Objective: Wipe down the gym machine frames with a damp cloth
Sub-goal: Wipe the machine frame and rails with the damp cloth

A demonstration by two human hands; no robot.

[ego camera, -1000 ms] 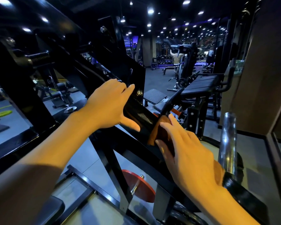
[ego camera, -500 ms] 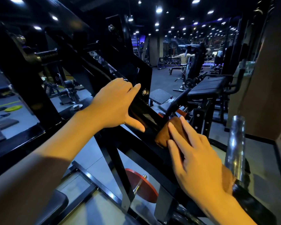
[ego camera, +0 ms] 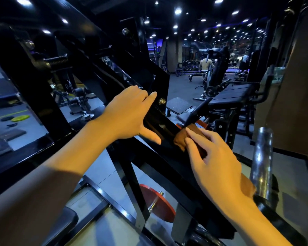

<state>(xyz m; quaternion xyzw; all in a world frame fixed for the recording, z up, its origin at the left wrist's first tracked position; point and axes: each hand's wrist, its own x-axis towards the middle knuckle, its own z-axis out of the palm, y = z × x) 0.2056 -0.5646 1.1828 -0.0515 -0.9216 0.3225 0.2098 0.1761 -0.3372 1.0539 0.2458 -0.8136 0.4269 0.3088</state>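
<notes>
Your right hand (ego camera: pixel 215 162) presses the brown cloth (ego camera: pixel 182 138) onto the sloping black frame bar (ego camera: pixel 160 121) with relaxed fingers; your left hand (ego camera: pixel 130 114) rests released on that bar. Loosely pinned, the cloth could slide off toward the red weight plate (ego camera: pixel 156 203) below.

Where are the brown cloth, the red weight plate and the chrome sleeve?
brown cloth (ego camera: pixel 180 139), head view, on its fold left of the fingers.
red weight plate (ego camera: pixel 158 205), head view, on its flat face.
chrome sleeve (ego camera: pixel 260 157), head view, on its shiny side.
</notes>
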